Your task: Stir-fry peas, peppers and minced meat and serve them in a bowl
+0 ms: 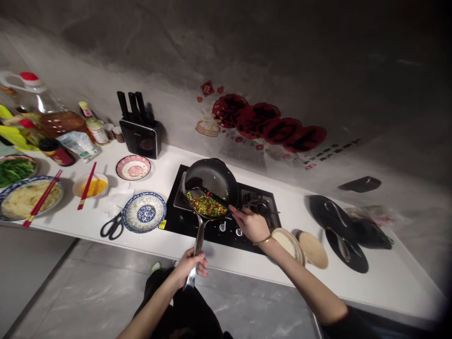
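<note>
A dark frying pan (216,170) is over the left burner of the black gas stove (179,220), tilted toward me. Chopped green and red vegetables (206,205) lie along its near side. My left hand (192,264) is closed around the pan's metal handle. In my right hand (251,224) is the handle of a black spatula (216,197); its head rests inside the pan at the left, by the vegetables. A blue-and-white plate (129,217) lies left of the stove, with black scissors (113,228) beside it.
Behind the plate stand a pink-rimmed dish (122,173) and a knife block (139,139). Farther left are a bowl of beaten egg (94,188), a plate of noodles (21,207) and several bottles (61,121). Right of the stove sit a round wooden lid (313,250) and black pan lids (356,258).
</note>
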Motion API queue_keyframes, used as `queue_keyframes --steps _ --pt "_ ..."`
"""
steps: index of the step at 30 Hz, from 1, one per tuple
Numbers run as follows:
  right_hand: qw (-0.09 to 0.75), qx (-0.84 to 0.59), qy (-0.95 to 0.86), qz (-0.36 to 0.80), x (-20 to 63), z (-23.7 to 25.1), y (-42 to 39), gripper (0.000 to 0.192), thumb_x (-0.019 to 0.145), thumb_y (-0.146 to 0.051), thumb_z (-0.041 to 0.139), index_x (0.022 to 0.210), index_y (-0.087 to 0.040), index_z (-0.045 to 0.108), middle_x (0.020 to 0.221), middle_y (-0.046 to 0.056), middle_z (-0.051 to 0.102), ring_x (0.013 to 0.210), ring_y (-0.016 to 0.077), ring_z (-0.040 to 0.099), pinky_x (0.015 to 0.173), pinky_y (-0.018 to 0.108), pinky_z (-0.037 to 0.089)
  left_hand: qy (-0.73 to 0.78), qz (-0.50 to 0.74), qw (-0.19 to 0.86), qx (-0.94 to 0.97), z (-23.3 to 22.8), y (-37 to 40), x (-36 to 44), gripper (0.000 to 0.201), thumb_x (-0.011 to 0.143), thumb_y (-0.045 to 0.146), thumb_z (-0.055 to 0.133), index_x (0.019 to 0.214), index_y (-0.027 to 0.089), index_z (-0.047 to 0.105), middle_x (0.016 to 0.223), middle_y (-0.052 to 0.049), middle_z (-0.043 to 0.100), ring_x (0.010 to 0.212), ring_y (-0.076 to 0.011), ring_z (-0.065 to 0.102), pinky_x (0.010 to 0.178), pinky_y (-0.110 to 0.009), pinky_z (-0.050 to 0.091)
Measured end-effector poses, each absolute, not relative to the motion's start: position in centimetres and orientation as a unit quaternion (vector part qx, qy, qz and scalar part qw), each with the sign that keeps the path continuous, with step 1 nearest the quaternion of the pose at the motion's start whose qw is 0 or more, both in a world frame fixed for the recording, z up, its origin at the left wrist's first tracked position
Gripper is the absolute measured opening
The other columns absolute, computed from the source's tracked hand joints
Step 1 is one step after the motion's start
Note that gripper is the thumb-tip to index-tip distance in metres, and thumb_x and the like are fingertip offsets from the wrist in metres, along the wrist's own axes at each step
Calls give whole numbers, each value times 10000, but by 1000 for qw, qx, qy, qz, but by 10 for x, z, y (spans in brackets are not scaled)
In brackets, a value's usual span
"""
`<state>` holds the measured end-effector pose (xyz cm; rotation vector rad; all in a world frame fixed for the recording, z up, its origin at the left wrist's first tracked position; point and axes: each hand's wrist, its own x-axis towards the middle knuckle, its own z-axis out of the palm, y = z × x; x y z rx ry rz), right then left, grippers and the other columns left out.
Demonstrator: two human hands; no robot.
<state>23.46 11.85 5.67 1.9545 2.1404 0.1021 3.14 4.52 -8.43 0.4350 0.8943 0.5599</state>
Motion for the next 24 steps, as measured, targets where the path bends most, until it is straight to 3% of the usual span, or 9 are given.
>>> queue_keyframes --steps 5,9,13,16,20,24 --pt "137 608 782 -22 277 82 88 369 896 -339 364 1222 -338 537 957 37 676 787 163 641 654 243 483 409 269 853 182 -85 47 30 364 604 402 699 740 188 437 511 94 443 310 -13 313 327 -164 191" --pt "121 641 758 -13 297 88 97 388 902 -337 346 1260 -328 497 968 31 681 801 166 646 705 268 494 415 260 857 162 -82 47 30 398 577 401 717 755 195 426 502 108 406 317 -7 287 337 -165 157" --pt "151 715 681 51 279 65 126 439 908 -336 316 1331 -272 415 1007 98 665 768 215 656 657 324 502 412 267 857 159 -82 46 30 418 566 410 724 737 197 407 502 106 410 328 -8 292 348 -167 164" --pt "169 725 667 24 273 57 127 435 906 -315 325 1322 -246 433 993 111 672 789 224 658 662 322 499 408 272 857 157 -82 46 30 415 574 411 724 720 197 400 501 105 403 333 -8 296 351 -165 156" --pt "163 727 663 -66 287 85 102 384 887 -297 368 1221 -254 551 941 73 699 828 205 658 724 287 487 412 275 853 167 -82 47 32 438 582 454 720 666 198 375 487 102 398 329 -14 308 347 -170 188" --pt "181 736 650 -44 286 114 103 403 893 -321 345 1247 -258 527 890 84 707 793 228 664 699 314 486 424 278 840 195 -83 47 36 456 621 561 655 633 189 391 465 85 402 369 -51 408 397 -200 329"
